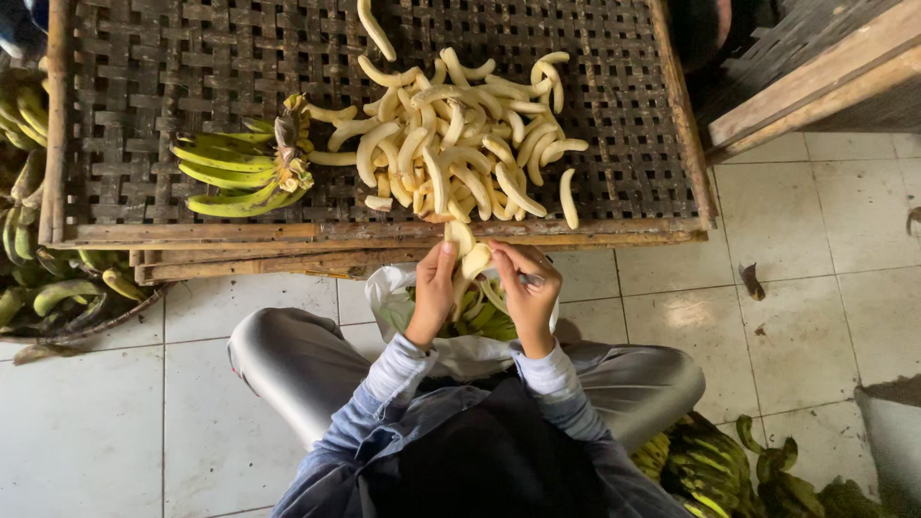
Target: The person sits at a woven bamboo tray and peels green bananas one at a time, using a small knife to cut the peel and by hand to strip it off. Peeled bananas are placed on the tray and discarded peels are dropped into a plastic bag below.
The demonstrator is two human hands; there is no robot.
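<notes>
My left hand [434, 288] grips a pale peeled banana [468, 251] from the left side. My right hand [525, 286] holds a small knife [531, 280] against the same banana, with fingers curled round the handle. Both hands hover just in front of the woven tray's near edge. A big heap of peeled bananas [451, 144] lies on the tray beyond them. To the left of the heap lies a bunch of green unpeeled bananas [245, 171]. Under my hands a white plastic bag [393, 297] holds green peels.
The woven bamboo tray [192, 67] in a wooden frame spans the top. More green bananas sit in a basket at left [48, 288] and on the floor at lower right [710, 465]. White floor tiles lie all round; my grey-trousered knees spread either side.
</notes>
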